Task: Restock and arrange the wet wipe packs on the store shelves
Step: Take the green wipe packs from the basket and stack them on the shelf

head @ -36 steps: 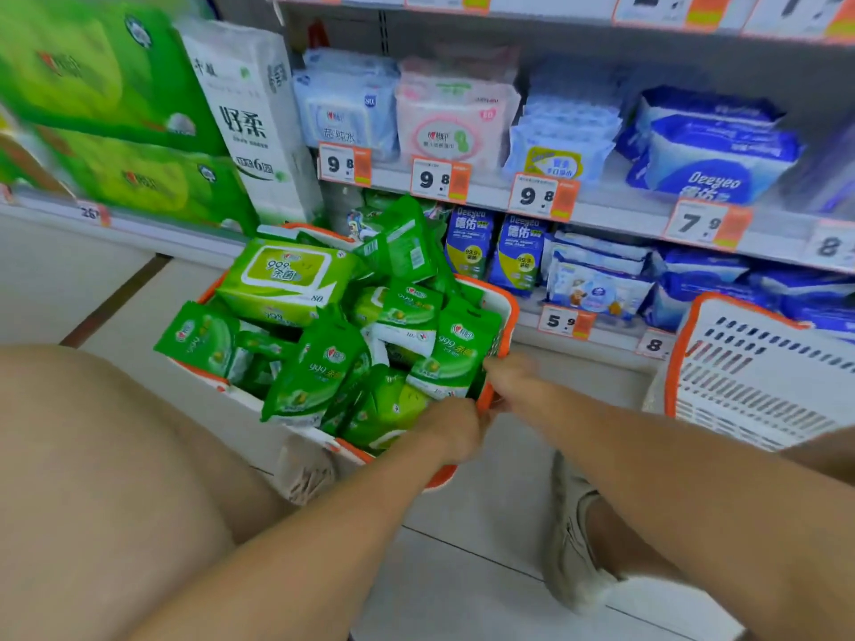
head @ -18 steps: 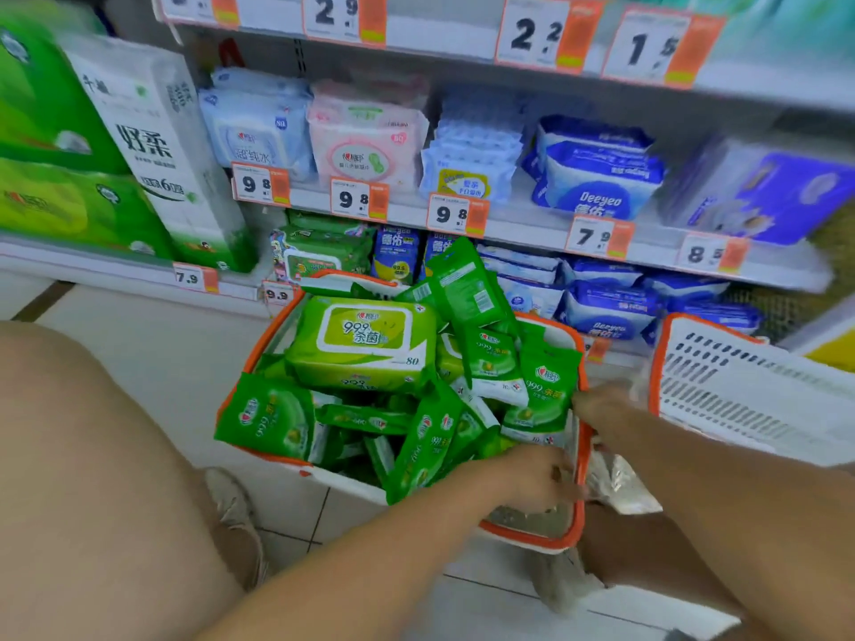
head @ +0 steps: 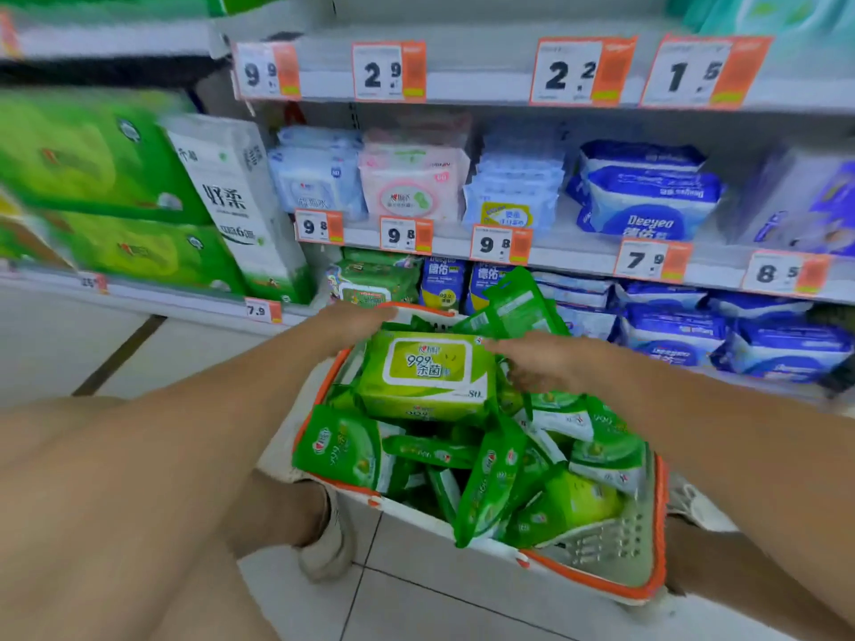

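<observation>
Hands [head: 351, 323] now flanking crosswise pack [head: 428, 377], seemingly.

A large green wet wipe pack [head: 428, 377] (white lid label up) lies flat atop smaller green packs [head: 502, 474].

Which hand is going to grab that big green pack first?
Probably the left hand: its fingers already rest on the far left corner of the big green pack atop the basket. The right hand lies open at its right edge.
</observation>
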A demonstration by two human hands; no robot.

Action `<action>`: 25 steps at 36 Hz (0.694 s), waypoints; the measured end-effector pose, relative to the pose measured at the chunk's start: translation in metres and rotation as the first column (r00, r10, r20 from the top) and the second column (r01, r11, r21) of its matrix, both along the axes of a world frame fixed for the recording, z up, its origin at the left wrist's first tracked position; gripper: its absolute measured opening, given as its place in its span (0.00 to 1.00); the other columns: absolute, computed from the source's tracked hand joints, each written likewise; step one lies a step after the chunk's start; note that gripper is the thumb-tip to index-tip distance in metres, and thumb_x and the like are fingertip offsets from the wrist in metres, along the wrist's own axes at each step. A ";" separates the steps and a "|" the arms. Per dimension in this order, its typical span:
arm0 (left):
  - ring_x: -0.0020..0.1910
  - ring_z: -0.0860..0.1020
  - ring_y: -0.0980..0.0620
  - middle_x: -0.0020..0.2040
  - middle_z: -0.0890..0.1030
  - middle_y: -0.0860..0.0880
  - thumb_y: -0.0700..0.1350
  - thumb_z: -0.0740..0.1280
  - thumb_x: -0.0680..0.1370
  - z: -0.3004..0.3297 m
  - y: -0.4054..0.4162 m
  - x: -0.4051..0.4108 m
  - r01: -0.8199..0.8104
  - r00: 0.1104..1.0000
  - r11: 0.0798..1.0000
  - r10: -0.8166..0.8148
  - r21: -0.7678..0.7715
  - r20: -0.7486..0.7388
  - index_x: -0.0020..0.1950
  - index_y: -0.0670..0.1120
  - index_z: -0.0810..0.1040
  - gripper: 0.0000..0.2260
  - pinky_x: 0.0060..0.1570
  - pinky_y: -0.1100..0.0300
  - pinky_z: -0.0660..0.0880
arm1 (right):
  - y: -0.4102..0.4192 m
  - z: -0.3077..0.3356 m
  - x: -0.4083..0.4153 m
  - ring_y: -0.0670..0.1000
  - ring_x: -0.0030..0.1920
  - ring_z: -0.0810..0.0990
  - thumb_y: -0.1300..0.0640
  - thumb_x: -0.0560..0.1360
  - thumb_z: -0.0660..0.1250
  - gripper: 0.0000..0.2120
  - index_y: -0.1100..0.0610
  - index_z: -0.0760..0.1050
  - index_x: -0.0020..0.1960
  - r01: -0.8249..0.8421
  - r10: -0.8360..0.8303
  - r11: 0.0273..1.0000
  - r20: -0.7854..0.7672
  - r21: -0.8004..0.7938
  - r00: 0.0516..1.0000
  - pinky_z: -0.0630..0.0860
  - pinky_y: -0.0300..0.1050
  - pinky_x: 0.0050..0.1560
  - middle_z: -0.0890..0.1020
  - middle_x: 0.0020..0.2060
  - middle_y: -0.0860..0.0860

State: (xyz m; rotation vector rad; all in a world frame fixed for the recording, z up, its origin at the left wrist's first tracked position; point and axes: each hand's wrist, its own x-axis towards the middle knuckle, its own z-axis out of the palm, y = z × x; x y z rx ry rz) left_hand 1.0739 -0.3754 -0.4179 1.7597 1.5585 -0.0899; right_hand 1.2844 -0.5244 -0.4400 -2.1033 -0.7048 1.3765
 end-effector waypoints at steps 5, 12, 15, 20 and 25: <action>0.71 0.70 0.44 0.73 0.70 0.50 0.70 0.69 0.68 -0.064 -0.016 0.008 -0.104 0.948 0.970 0.163 -0.219 0.274 0.76 0.50 0.66 0.42 0.71 0.52 0.64 | 0.018 -0.040 -0.018 0.57 0.62 0.79 0.36 0.60 0.76 0.42 0.58 0.74 0.66 0.174 -0.163 0.983 -0.172 0.056 0.972 0.74 0.57 0.67 0.79 0.65 0.54; 0.59 0.81 0.47 0.63 0.81 0.50 0.78 0.71 0.53 -0.065 0.025 0.011 -0.223 0.776 0.956 0.291 -0.189 0.559 0.67 0.54 0.76 0.48 0.63 0.45 0.74 | 0.047 0.032 -0.016 0.54 0.50 0.83 0.52 0.65 0.77 0.21 0.55 0.78 0.56 0.218 -0.183 0.916 -0.133 0.336 0.974 0.80 0.52 0.53 0.84 0.53 0.56; 0.57 0.81 0.52 0.61 0.81 0.53 0.75 0.70 0.62 0.026 0.023 0.030 -0.210 0.704 0.978 0.155 -0.005 0.693 0.67 0.53 0.75 0.40 0.62 0.51 0.75 | 0.048 0.091 0.003 0.55 0.48 0.86 0.56 0.65 0.78 0.18 0.55 0.80 0.53 0.185 -0.204 0.824 -0.024 0.535 0.979 0.82 0.54 0.52 0.86 0.48 0.53; 0.48 0.82 0.62 0.54 0.83 0.55 0.54 0.74 0.73 0.149 0.021 0.078 -0.103 0.505 0.946 -0.217 0.307 0.835 0.67 0.51 0.68 0.26 0.51 0.65 0.78 | 0.043 0.179 0.035 0.46 0.48 0.85 0.67 0.72 0.73 0.22 0.56 0.76 0.64 0.189 -0.202 0.500 -0.098 0.845 0.974 0.81 0.39 0.45 0.86 0.53 0.52; 0.50 0.82 0.58 0.57 0.81 0.49 0.47 0.74 0.74 0.204 0.014 0.128 -0.060 0.412 0.903 -0.367 0.426 0.834 0.68 0.45 0.64 0.28 0.49 0.65 0.79 | 0.036 0.221 0.058 0.44 0.52 0.83 0.65 0.74 0.73 0.29 0.49 0.70 0.71 0.129 -0.342 0.244 -0.039 0.961 0.939 0.81 0.44 0.54 0.83 0.56 0.48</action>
